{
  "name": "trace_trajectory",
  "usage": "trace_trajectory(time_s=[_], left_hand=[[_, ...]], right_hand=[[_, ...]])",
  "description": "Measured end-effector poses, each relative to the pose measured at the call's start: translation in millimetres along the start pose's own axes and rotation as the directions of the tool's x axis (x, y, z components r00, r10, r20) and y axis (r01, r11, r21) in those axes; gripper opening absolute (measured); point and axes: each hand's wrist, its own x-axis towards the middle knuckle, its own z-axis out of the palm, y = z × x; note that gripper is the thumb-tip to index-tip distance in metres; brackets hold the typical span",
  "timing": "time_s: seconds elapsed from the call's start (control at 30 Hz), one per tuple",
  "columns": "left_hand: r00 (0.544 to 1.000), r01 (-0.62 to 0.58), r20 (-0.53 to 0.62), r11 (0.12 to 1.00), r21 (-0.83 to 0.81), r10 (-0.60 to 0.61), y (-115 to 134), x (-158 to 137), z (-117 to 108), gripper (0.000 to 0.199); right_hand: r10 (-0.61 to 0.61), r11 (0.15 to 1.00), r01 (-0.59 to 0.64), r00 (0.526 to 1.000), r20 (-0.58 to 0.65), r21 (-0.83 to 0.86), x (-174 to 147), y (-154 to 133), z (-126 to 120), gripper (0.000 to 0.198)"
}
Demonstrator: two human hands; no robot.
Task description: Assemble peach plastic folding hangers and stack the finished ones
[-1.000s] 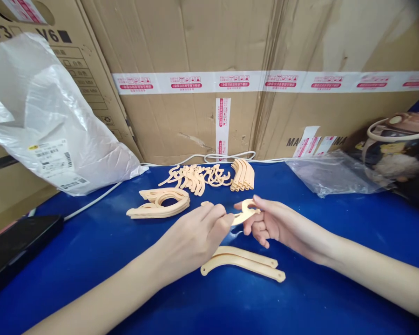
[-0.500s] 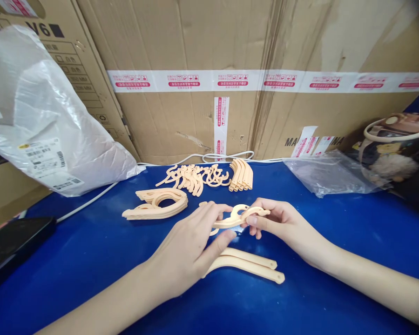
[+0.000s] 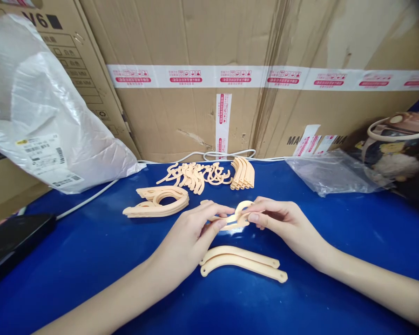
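My left hand (image 3: 193, 228) pinches a beige plastic hanger hook (image 3: 245, 204) between thumb and fingertips. From the other side, the thumb and fingers of my right hand (image 3: 279, 215) grip the same hook. Parts of it are hidden by my fingers, and I cannot tell whether a second piece is in the grasp. Below the hands, two curved hanger arms (image 3: 244, 263) lie side by side on the blue table (image 3: 237, 307). Left of my left hand sits a stack of folded hangers (image 3: 167, 214).
Loose hanger hooks (image 3: 192, 177) and a row of hanger arms (image 3: 242, 173) lie at the back. A clear plastic bag (image 3: 335, 174) is on the right, a white parcel bag (image 3: 56, 125) and a dark device (image 3: 19, 246) on the left. Cardboard boxes (image 3: 181, 116) stand behind.
The hook has been turned in my hands, so its loop now stands up. My left thumb has closed in on it, and the left hand has shifted, uncovering the left ends of the two hanger arms.
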Motion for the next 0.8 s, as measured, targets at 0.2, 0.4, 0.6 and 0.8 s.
trace_trajectory(time_s=[0.2, 0.4, 0.6, 0.8], left_hand=[[1.0, -0.018, 0.01, 0.998, -0.06, 0.019, -1, 0, 1, 0.022], [0.994, -0.105, -0.038, 0.994, -0.01, 0.105, -1, 2, -2, 0.022], [0.993, -0.116, -0.005, 0.993, -0.028, 0.116, 0, 4, -2, 0.02], [0.994, -0.101, 0.048, 0.994, 0.032, 0.1, -7, 3, 2, 0.02]], right_hand=[[-0.048, 0.996, 0.04, 0.994, -0.102, -0.082, -6, 1, 1, 0.015], [-0.065, 0.965, 0.042, 0.995, -0.082, -0.257, -7, 0, -3, 0.026], [-0.086, 0.953, 0.066, 0.995, -0.053, -0.296, -3, 0, -7, 0.022], [-0.114, 0.909, 0.116, 0.993, 0.029, -0.4, 8, -3, -17, 0.025]])
